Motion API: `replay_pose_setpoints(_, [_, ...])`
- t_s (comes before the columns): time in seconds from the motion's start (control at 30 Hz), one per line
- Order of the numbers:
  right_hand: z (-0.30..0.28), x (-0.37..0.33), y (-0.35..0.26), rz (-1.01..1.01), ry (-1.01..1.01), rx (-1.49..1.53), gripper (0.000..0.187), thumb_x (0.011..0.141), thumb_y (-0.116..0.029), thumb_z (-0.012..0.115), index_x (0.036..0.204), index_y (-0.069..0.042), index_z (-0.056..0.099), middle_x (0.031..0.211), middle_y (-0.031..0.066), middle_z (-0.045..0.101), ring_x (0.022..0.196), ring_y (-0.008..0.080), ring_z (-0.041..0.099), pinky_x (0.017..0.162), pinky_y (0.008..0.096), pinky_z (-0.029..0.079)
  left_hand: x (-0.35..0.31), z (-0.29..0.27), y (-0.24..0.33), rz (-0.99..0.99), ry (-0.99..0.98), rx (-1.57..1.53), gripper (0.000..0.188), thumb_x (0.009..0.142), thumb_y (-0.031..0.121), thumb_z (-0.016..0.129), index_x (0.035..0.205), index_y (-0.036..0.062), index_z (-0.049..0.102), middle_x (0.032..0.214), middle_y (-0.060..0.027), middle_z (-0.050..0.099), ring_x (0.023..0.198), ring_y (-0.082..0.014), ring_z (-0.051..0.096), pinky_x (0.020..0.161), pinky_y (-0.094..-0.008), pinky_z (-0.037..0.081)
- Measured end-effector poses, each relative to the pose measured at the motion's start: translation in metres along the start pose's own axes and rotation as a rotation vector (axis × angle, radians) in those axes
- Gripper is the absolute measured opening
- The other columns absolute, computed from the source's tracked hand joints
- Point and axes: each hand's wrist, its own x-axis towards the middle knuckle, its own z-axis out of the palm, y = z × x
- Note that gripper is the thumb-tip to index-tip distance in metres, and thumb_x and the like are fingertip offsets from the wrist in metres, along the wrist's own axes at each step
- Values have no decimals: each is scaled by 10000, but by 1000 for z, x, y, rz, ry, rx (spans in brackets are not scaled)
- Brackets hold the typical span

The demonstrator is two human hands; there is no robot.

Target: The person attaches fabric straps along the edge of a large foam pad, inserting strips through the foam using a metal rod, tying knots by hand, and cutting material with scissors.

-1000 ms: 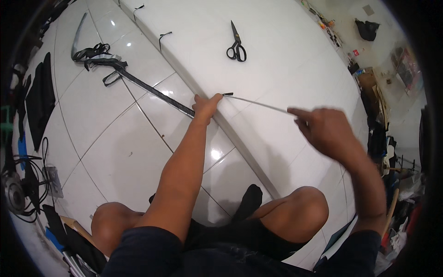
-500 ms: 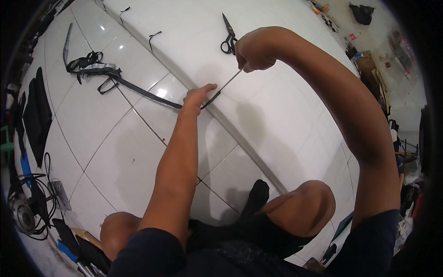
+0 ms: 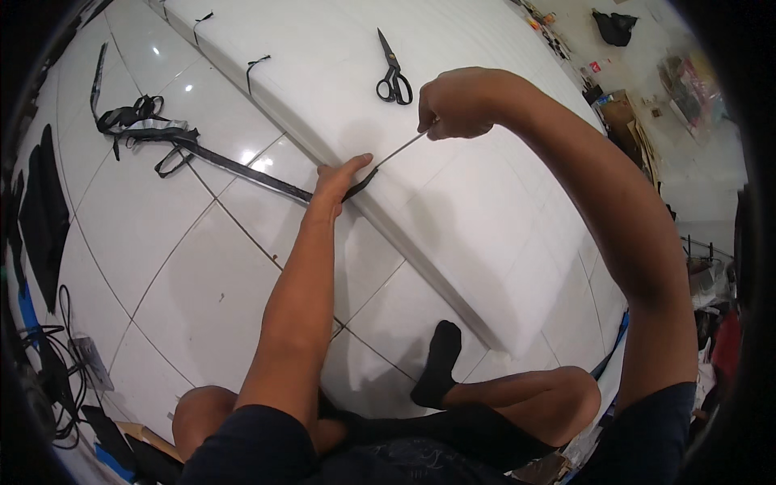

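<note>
My right hand [image 3: 457, 103] is closed in a pinch on the end of a thin grey rod [image 3: 404, 148], held above a white padded slab [image 3: 485, 242]. The rod's lower end meets a short black strip end [image 3: 360, 185]. My left hand [image 3: 335, 179] lies at the slab's near edge, thumb stretched out and the other fingers curled, mostly hidden, around the strip. From its other side a long black fabric strip [image 3: 250, 173] runs left across the floor into a tangle of black ties [image 3: 141, 117]. Beyond my right hand, black-handled scissors [image 3: 393, 73] lie on the slab.
Two short black ties [image 3: 255, 71] hang at the slab's edge. White floor tiles [image 3: 186, 250] show on the left, with folded black cloth [image 3: 47, 210] and coiled black cables [image 3: 61, 364] at the far left. Cardboard [image 3: 622, 121] and clutter line the right side.
My right hand has drawn slightly away from the scissors, which now show fully. The slab and strip sit a little further left in view. My right leg has shifted, the black-socked foot lying flatter.
</note>
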Motion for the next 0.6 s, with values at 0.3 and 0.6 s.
replay_pose_setpoints(0.3, [1,-2,-3,-50,-16,16,295,908,-261,630,1148,-112,714,1150,57,690,1080,249,635,911,375,502,-26,24,15,67,-1,-143,1264,653,493,826,1477,-87,63,1432,-318,300,1316,-411,381,1028,-500,402])
replay_pose_setpoints(0.6, [-66,-111,-8,98,-14,56,347,959,-292,575,1164,-32,677,1128,149,675,1075,282,631,938,406,482,7,7,-22,110,26,-198,1215,708,459,819,1451,-74,19,1433,-272,319,1361,-367,323,1108,-475,331])
